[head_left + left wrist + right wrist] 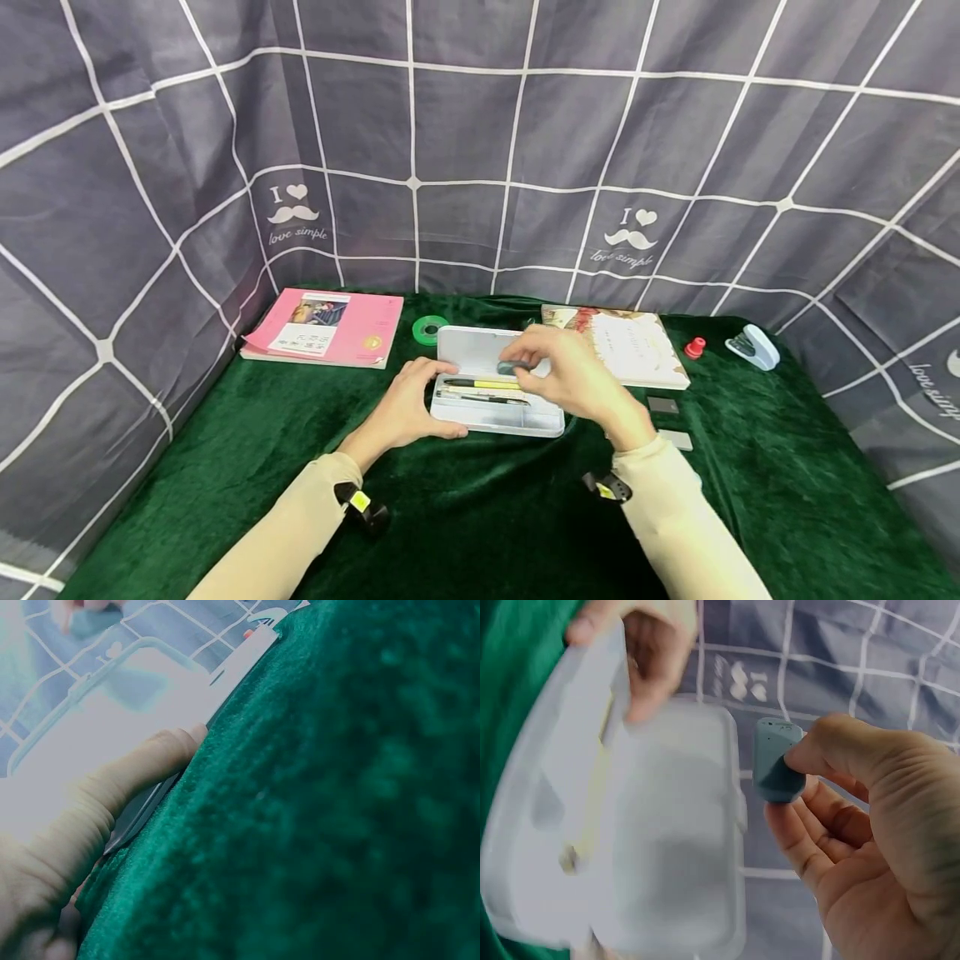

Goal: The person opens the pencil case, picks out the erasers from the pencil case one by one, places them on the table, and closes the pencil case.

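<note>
A white pencil case point(498, 419) lies open on the green cloth, its lid point(468, 354) tipped back. My left hand point(405, 406) grips the case's left end, thumb point(150, 761) along the front edge and fingers toward the hinge side. Inside the case are a yellow-and-black pen point(487, 384) and a slimmer dark pen point(495, 400). Above the case, my right hand point(570, 371) pinches a small blue-grey block point(774, 769) with rounded corners between thumb and fingertips. The right wrist view shows the block apart from the lid.
At the left lies a pink book point(367, 325), with a green tape roll point(429, 330) behind the case. To the right are a pale book point(637, 350), a red knob-shaped piece point(695, 347), a light-blue curved thing point(763, 348), a dark block point(663, 405) and a pale block point(678, 439).
</note>
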Motion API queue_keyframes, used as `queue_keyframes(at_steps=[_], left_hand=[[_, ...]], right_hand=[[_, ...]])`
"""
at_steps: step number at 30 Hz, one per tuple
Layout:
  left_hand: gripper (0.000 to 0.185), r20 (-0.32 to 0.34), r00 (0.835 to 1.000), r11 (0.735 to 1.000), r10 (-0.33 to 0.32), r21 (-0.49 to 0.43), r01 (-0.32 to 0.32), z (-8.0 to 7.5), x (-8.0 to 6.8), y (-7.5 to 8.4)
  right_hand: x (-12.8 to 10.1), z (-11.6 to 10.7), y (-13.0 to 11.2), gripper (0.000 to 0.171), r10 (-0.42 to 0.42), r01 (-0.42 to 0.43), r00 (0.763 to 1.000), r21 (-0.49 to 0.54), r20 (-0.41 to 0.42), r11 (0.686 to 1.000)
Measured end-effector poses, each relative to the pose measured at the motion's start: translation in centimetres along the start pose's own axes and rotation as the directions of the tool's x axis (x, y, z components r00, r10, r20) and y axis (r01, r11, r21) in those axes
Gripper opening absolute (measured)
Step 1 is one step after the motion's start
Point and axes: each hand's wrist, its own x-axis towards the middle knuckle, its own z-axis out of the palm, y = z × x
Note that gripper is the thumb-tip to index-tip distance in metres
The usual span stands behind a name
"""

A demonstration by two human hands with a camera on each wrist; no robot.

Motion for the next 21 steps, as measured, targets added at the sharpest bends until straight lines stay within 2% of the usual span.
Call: queue_keyframes(at_steps=[5,12,16,21], left_hand=[[0.096,-0.003,1.0,1.0,-0.001,0.013,0.001,0.1,0.0,0.0],[0.096,0.004,1.0,1.0,0.004,0.016,-0.004,0.1,0.0,0.1],[0.095,0.002,1.0,1.0,0.002,0.021,-0.002,0.0,-0.1,0.1],[0.095,0.0,1.0,1.0,0.0,0.025,0.0,0.0,0.0,0.1]], right_hand=[[-2.3,-3.9,0.6,0.031,0.042,-0.044,0.997,-0.039,-0.062,0.998],[-6.0,-8.2,0.5,0.04,-0.004,-0.027,0.988,-0.194,-0.156,0.981],[-8.1,-8.9,0.4,0.044,0.006,-0.05,0.982,-0.229,-0.187,0.972],[-10.7,-8.3,0.3,0.044,0.004,-0.049,0.983,-0.238,-0.186,0.97]])
